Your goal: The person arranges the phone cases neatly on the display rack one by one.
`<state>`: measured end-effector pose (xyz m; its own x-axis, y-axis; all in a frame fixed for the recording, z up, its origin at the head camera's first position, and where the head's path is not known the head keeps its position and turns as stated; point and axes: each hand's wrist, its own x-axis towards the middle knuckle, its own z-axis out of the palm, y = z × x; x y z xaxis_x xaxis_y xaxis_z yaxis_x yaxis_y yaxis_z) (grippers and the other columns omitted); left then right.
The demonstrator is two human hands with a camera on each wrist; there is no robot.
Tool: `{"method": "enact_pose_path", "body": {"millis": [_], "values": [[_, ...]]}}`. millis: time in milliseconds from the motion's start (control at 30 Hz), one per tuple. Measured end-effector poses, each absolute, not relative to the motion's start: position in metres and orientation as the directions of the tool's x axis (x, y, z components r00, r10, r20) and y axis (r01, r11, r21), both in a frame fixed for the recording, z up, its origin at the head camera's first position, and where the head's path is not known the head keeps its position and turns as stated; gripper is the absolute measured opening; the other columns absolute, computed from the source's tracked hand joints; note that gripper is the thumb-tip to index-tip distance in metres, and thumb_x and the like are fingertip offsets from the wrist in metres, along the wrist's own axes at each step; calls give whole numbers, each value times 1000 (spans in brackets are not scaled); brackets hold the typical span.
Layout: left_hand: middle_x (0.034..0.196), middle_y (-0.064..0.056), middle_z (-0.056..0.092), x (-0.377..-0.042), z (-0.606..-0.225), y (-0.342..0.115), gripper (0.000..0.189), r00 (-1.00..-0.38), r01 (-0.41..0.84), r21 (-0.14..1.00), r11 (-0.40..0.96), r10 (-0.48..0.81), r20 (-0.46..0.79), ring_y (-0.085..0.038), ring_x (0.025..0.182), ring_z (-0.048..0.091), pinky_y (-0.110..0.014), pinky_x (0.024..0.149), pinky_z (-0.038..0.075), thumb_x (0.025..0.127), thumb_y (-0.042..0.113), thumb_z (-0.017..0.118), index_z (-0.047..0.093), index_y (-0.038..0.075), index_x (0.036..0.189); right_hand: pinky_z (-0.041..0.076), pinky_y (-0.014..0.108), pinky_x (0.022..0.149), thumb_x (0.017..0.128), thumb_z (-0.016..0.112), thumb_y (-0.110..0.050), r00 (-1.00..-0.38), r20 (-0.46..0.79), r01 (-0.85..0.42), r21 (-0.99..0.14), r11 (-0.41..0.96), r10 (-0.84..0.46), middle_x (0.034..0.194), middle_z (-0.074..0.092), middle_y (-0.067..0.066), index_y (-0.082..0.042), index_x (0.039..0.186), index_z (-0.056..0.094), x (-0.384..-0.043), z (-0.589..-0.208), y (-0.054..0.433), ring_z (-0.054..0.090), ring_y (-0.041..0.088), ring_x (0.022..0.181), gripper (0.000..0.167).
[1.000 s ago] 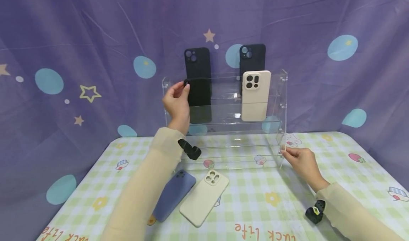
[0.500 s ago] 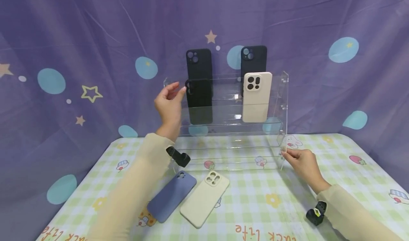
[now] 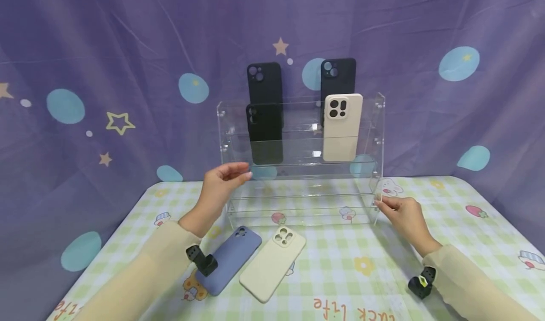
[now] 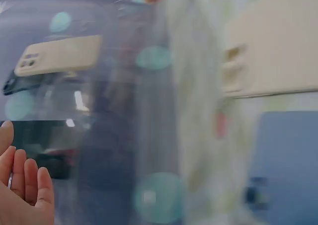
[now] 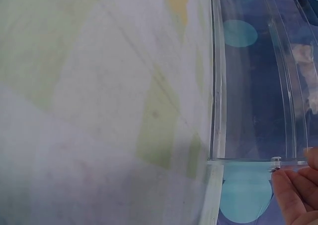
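Note:
A clear acrylic tiered rack (image 3: 306, 172) stands on the table. Dark phone cases fill its top tier, one left (image 3: 264, 82) and one right (image 3: 346, 77). One tier lower, a black phone case (image 3: 266, 127) leans at the left and a cream-pink phone case (image 3: 341, 127) at the right. My left hand (image 3: 219, 188) hovers in front of the rack's left side, holding nothing, its fingers relaxed. Between thumb and fingers, my right hand (image 3: 402, 214) pinches the rack's lower right side panel. A blue phone case (image 3: 230, 259) and a cream phone case (image 3: 273, 264) lie on the table.
A green-checked tablecloth (image 3: 332, 264) with printed figures covers the table. Right behind the rack hangs a purple curtain (image 3: 127, 65) with stars and blue shapes. Both loose cases lie close to the rack's front, near my left forearm.
My left hand has let go of the black phone case and moved down and left from it. The black case stays on the rack. My right hand has not moved.

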<state>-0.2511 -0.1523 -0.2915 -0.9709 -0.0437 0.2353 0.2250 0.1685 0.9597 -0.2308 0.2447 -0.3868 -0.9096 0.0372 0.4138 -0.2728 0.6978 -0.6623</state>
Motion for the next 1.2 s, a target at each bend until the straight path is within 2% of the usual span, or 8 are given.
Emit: {"method": "enact_pose_path", "body": {"millis": [300, 367, 500, 733, 867, 967, 1100, 1200], "values": [[109, -5, 68, -230, -341, -190, 41, -986, 85, 974, 208, 159, 52, -7, 93, 62, -23, 84, 50, 85, 11, 70, 59, -8, 120, 36, 23, 40, 91, 63, -14, -913, 406, -271, -666, 695, 34, 106, 63, 27, 9, 103, 68, -231, -386, 243, 64, 25, 67, 26], [113, -9, 66, -228, -349, -199, 42, -972, 78, 964, 253, 234, 17, -12, 98, 62, -25, 84, 50, 85, 12, 70, 58, -8, 120, 37, 23, 41, 91, 63, -14, -910, 412, -271, -663, 698, 38, 105, 64, 27, 9, 103, 68, -231, -385, 242, 65, 18, 72, 26], [119, -13, 63, -225, -363, -213, 43, -951, 55, 946, 320, 307, -48, -24, 108, 58, -27, 84, 50, 85, 13, 70, 59, -6, 121, 35, 23, 40, 91, 63, -13, -915, 401, -268, -670, 692, 35, 107, 63, 27, 9, 103, 68, -231, -383, 243, 57, 6, 61, 26], [118, -15, 64, -216, -383, -224, 45, -959, -2, 934, 356, 264, -103, -27, 109, 58, -31, 89, 49, 82, 16, 75, 61, -4, 119, 38, 23, 42, 91, 64, -14, -917, 397, -266, -676, 688, 36, 107, 64, 26, 8, 102, 70, -233, -382, 242, 60, 3, 75, 25], [114, -12, 66, -210, -391, -222, 42, -982, -56, 918, 393, 143, -122, -26, 107, 59, -37, 92, 48, 77, 15, 78, 65, 0, 115, 37, 23, 41, 91, 63, -16, -922, 386, -261, -684, 682, 34, 108, 63, 26, 8, 102, 69, -233, -383, 243, 60, 4, 67, 26], [112, -9, 67, -209, -398, -220, 42, -992, -80, 912, 403, 60, -114, -24, 106, 60, -36, 91, 48, 74, 12, 80, 67, 3, 113, 37, 23, 42, 92, 63, -15, -925, 379, -256, -687, 680, 34, 108, 63, 27, 8, 103, 69, -232, -383, 243, 63, 18, 65, 27], [116, -12, 65, -207, -406, -219, 46, -996, -51, 912, 407, 50, -78, -25, 107, 59, -35, 92, 48, 73, 7, 80, 65, 0, 116, 40, 22, 44, 93, 62, -18, -930, 367, -246, -693, 678, 37, 109, 62, 27, 8, 105, 68, -231, -384, 244, 67, 33, 83, 29], [119, -14, 63, -207, -409, -218, 50, -996, -19, 906, 423, 74, -56, -27, 110, 58, -36, 94, 47, 73, 7, 80, 62, -1, 119, 41, 22, 44, 92, 62, -18, -930, 365, -238, -693, 680, 46, 107, 63, 26, 8, 105, 68, -230, -385, 245, 65, 35, 92, 30]]}}
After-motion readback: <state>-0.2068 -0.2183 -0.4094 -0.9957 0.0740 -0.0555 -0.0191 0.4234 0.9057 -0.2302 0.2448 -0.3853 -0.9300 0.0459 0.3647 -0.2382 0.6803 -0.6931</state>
